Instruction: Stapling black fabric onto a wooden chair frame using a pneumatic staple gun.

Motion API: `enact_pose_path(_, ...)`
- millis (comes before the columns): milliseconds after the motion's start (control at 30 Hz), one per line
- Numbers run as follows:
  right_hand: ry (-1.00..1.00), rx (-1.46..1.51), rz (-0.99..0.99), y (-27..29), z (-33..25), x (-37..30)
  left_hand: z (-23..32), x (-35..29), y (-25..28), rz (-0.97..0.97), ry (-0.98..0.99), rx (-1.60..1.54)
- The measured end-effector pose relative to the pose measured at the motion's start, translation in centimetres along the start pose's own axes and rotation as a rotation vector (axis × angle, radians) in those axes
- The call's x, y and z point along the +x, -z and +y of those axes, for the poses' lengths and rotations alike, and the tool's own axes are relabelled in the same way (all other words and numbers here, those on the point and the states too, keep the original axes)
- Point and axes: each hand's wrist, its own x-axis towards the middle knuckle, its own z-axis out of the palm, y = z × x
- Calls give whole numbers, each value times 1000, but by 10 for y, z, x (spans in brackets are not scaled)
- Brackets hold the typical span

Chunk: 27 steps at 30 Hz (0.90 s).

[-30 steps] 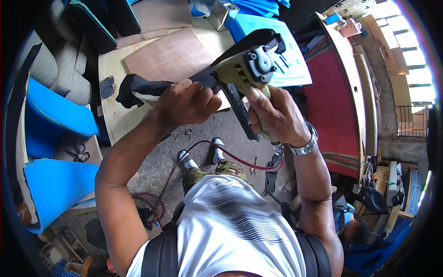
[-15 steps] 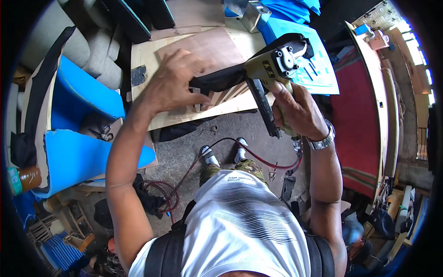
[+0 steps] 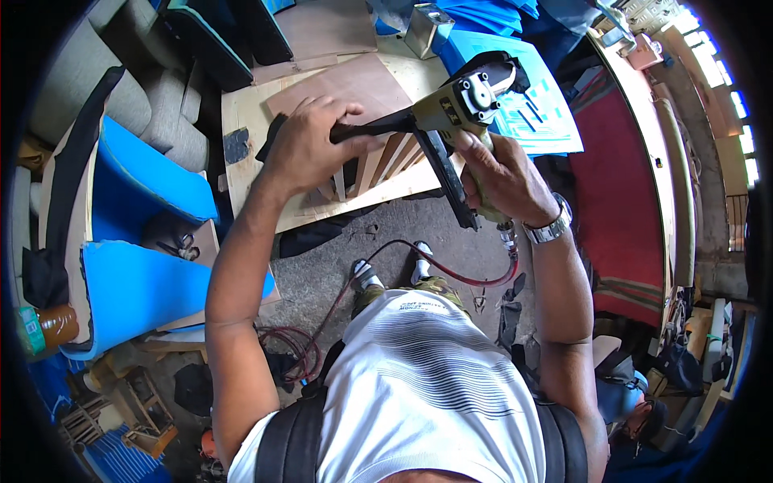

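My right hand (image 3: 509, 179) grips the handle of a tan and black pneumatic staple gun (image 3: 452, 109). Its long black magazine points down toward the floor, and its nose meets a black fabric strip (image 3: 385, 125) over a piece with wooden slats (image 3: 385, 161). My left hand (image 3: 316, 145) is closed over the strip's other end, thumb toward the gun. Part of the strip sticks out beyond my knuckles. The slatted piece rests on a plywood worktable (image 3: 241, 181); my left hand hides some of it. A thin brown board (image 3: 346, 84) lies just behind.
A red air hose (image 3: 483, 282) runs from the gun to the floor and coils at left. Blue foam-covered pieces (image 3: 145, 278) stand left, with grey cushions (image 3: 88, 88) behind. A metal can (image 3: 428, 30) and blue sheets (image 3: 539, 105) are at the back. A person (image 3: 632, 398) is at lower right.
My left hand has gone from spread fingers to closing on the black strip. The staple gun has shifted slightly left, its nose now at the strip. Blue-grey cloth has appeared at the top right.
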Motion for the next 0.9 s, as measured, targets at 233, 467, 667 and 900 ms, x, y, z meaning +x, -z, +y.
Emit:
enact_pose_path(233, 25, 44, 14, -5, 1, -1, 6, -30, -47, 438, -127, 13)
enact_pose_path(467, 32, 64, 32, -9, 5, 6, -10, -32, -52, 454, -142, -100)
enact_pose_path(667, -6, 111, 0, -14, 4, 8, -28, -38, -48, 406, -249, -56)
enact_pose_path(900, 31, 173, 65, -20, -3, 7, -39, -38, -50, 413, -325, 29)
